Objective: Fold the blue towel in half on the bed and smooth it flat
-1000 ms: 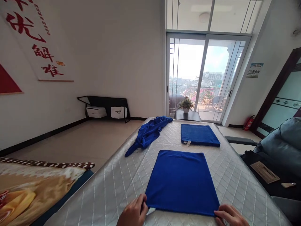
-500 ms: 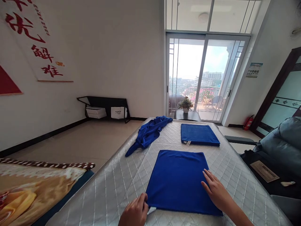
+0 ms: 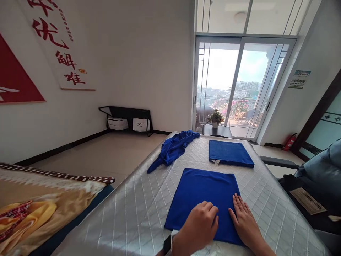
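Note:
A folded blue towel [image 3: 205,192] lies flat on the silver quilted mattress [image 3: 133,213] in front of me. My left hand [image 3: 198,225] rests on its near middle, fingers together and laid flat on the cloth. My right hand [image 3: 243,220] lies flat beside it on the towel's right part, fingers stretched forward. Neither hand holds anything. Farther back sits a stack of folded blue towels [image 3: 229,153] with a white tag. A crumpled blue towel [image 3: 173,149] lies at the far left of the mattress.
A patterned yellow and brown blanket [image 3: 34,209] lies at the left. A dark recliner [image 3: 317,177] stands to the right. Behind the mattress are a small table with a potted plant [image 3: 215,119], sliding glass doors, a black shelf with boxes [image 3: 128,121] and a fire extinguisher [image 3: 289,141].
My left hand has left the towel's near left corner and moved onto its middle. My right hand stays flat on the right part. The view has shifted a little to the left.

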